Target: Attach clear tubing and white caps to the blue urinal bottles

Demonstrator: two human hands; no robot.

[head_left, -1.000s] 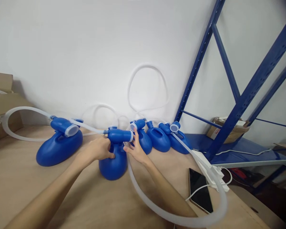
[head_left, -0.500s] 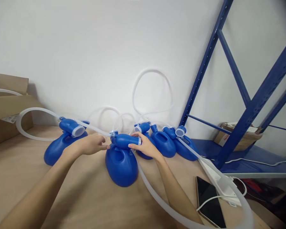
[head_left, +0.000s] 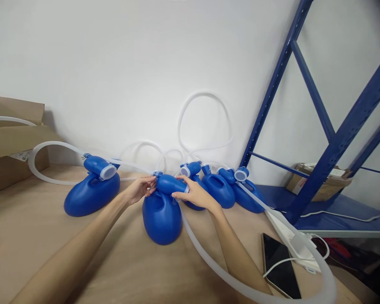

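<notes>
Blue bottle-shaped plastic piece (head_left: 170,184) at frame centre, lying across the top of a blue rounded plastic jug (head_left: 162,223). Right hand (head_left: 199,195) closed round its white-rimmed end, thumb below, fingers above. Left hand (head_left: 141,189) at the opposite end, fingers curled near the translucent white plastic hose (head_left: 129,166); can't tell if it's pinching anything. Similar blue plastic jug (head_left: 88,196) left of centre. Flat black phone (head_left: 280,264) lower right, brown cardboard box (head_left: 19,141) at left edge.
</notes>
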